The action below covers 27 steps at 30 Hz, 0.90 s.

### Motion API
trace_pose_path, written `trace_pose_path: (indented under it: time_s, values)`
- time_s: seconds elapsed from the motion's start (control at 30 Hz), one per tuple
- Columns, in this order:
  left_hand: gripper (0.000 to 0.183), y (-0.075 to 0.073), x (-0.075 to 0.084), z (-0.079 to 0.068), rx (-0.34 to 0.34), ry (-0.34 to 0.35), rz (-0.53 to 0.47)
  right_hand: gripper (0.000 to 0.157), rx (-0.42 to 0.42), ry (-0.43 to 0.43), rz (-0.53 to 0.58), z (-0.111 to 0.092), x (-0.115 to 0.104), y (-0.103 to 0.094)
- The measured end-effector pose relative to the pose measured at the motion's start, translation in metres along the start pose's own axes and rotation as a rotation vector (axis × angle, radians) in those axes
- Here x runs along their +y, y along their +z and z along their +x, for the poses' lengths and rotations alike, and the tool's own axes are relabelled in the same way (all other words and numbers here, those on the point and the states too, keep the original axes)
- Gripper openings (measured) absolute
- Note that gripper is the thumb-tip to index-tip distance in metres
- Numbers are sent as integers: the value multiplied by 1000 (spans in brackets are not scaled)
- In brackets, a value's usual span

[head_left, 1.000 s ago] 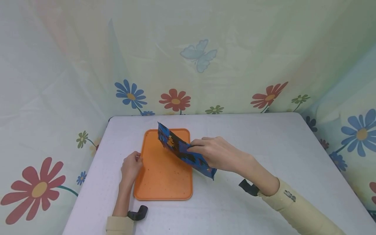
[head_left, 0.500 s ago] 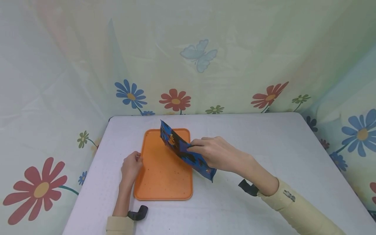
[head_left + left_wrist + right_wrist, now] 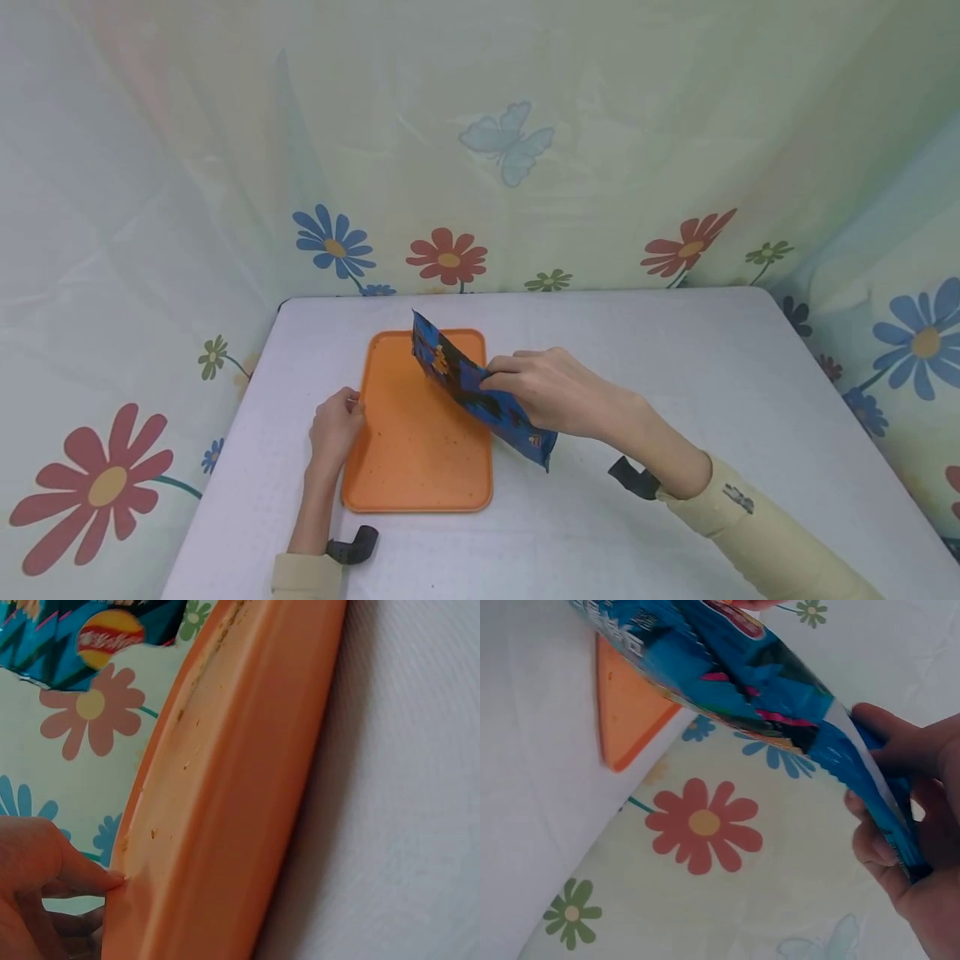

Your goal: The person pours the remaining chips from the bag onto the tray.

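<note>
My right hand (image 3: 551, 392) grips a blue, patterned chip bag (image 3: 450, 367) at its upper edge, fingers and thumb on either side. The bag slants over the right side of an orange tray (image 3: 412, 467), its far end up and its near end lower, past the tray's right rim. In the right wrist view the chip bag (image 3: 727, 675) looks creased and rather flat where the fingers squeeze it. My left hand (image 3: 336, 425) pinches the left rim of the tray. Small dark crumbs (image 3: 154, 834) lie scattered on the tray floor in the left wrist view.
A white-covered table (image 3: 675, 350) carries the tray left of its middle. Behind it and to both sides hangs a pale curtain (image 3: 600, 167) printed with flowers and a butterfly. Black straps with mounts (image 3: 636, 479) sit on both wrists.
The chip bag has tipped slightly in the right hand: its far end has shifted a little right, its near end a little lower. The left hand and tray stay put.
</note>
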<state>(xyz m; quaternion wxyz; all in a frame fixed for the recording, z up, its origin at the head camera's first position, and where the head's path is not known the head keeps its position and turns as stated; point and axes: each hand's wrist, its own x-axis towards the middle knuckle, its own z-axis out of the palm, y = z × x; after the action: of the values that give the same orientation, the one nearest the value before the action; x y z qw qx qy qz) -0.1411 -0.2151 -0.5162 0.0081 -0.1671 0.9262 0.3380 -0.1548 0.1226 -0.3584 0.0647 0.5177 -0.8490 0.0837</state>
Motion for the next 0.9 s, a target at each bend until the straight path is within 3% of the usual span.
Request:
trace_pose_path:
  time_s: [0.9]
  values:
    - [25,1,-2,0,11,24,-2,30,16,-11,12,2,-2,-1]
